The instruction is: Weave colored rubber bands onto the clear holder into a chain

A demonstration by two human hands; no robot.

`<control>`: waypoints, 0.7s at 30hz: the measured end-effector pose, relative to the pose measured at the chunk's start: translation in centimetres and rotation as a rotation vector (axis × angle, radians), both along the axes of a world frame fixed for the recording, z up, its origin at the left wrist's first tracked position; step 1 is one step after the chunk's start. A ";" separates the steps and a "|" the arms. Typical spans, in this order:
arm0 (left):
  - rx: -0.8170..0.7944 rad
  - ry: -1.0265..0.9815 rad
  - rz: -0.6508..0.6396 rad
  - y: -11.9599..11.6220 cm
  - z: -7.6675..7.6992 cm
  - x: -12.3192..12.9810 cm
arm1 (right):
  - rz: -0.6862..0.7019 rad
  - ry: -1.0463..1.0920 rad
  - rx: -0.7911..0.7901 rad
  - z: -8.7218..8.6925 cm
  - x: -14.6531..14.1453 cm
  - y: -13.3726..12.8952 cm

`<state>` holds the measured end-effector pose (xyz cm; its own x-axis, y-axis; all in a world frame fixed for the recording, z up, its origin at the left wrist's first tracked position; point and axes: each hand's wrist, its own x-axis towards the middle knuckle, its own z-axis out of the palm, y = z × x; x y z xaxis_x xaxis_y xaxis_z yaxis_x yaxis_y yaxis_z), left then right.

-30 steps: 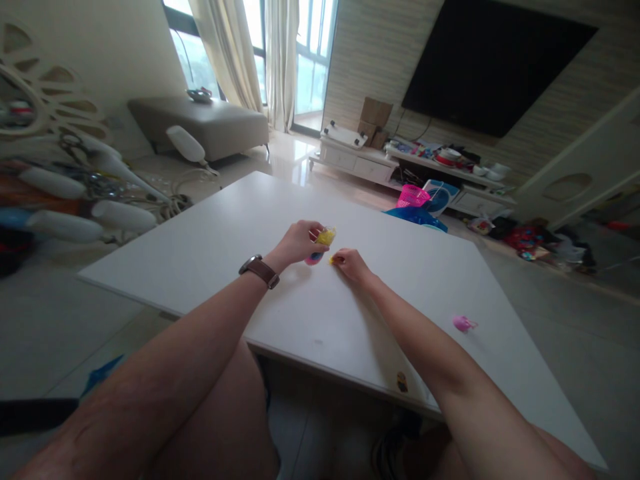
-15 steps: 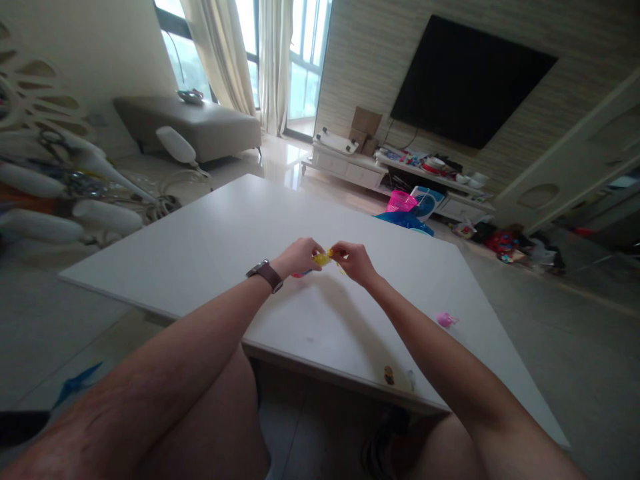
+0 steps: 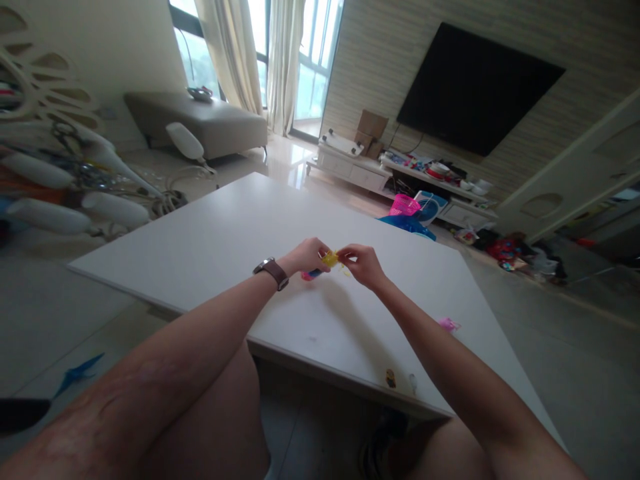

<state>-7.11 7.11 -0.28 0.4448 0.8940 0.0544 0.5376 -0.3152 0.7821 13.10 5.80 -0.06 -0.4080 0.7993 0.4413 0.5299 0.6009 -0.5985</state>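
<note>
Above the white table, my left hand is closed around a small toy with a yellow, frilly-looking part. A pink-red and blue part shows below the fingers; too small and blurred to tell its kind. My right hand pinches the yellow part from the right, with thin yellow strands hanging near its fingertips. To the right of my right forearm lies a pink toy. Near the front edge are a small yellow-and-dark figure and a pale clear item.
A light fixture with white shades stands to the left of the table. Beyond the far edge are a pink basket and blue plastic. A low TV cabinet and a bench stand farther back.
My view has shifted slightly. Both hands stay together on the toy, and a little more of its yellow part and of the pink-red and blue part shows.
</note>
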 end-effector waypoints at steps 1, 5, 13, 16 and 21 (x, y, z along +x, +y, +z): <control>-0.003 -0.004 -0.008 0.0 0.0 0.0 | -0.034 0.008 -0.002 0.0 -0.1 -0.1; -0.007 -0.010 -0.049 0.0 0.1 0.1 | -0.050 -0.038 -0.017 -0.2 -0.4 -0.4; 0.044 0.148 -0.114 0.4 -0.7 0.0 | 0.107 -0.387 -0.169 0.0 0.0 -0.6; 0.024 0.114 -0.098 0.6 -0.9 -0.1 | 0.086 -0.315 -0.221 0.8 0.4 -0.6; 0.019 -0.015 -0.110 0.7 -0.9 0.3 | 0.043 -0.109 -0.090 2.7 0.9 -0.7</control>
